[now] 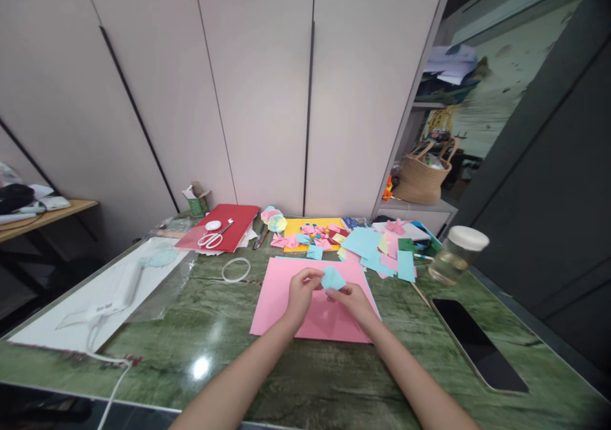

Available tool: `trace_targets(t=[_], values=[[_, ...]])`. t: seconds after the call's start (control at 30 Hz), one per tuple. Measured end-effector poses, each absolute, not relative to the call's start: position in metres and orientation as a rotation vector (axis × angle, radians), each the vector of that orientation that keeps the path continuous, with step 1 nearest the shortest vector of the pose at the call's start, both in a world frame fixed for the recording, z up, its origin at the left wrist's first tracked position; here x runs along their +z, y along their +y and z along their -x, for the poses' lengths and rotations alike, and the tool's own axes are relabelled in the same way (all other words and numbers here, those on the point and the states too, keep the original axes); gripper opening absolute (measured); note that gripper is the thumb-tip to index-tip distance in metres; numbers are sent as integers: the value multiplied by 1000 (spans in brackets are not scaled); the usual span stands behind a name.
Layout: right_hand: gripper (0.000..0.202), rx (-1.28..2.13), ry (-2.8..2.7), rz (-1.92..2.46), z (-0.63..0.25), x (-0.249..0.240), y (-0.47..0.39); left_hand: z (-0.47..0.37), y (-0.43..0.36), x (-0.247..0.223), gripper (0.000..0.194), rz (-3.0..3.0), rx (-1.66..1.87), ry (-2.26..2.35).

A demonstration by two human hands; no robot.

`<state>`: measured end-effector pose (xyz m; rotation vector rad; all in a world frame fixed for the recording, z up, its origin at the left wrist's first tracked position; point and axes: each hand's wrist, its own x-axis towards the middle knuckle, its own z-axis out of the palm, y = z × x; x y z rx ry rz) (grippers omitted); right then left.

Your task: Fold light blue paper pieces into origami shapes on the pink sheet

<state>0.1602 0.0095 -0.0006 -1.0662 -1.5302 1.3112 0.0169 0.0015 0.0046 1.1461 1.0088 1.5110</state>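
Note:
Between my two hands, a small folded piece of light blue paper (333,278) is held up over a large pink sheet (281,296). My left hand (303,290) pinches its left corner with thumb and fingers. The lower right edge is gripped by my right hand (352,298), the thumb lying on the near side. Just beyond the pink sheet lies another small light blue paper piece (315,252). Several pink and blue folded pieces are heaped on a yellow sheet (291,228) farther back.
Scissors (210,239) lie on a red folder (238,220) at back left. Loose blue sheets (365,242), a lidded jar (456,258) and a phone (477,344) are on the right. A glue gun (117,296) in plastic is at left, near a white ring (235,270).

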Motion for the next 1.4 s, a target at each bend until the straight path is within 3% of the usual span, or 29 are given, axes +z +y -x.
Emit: trace_targets(t=[0.53, 1.4], values=[[29, 1197, -1667, 1054, -159, -6, 12, -17, 2, 3, 29, -1098, 1494, 1071], [27, 1381, -1576, 943, -160, 4, 9, -22, 0, 7, 38, -1217, 1521, 1170]])
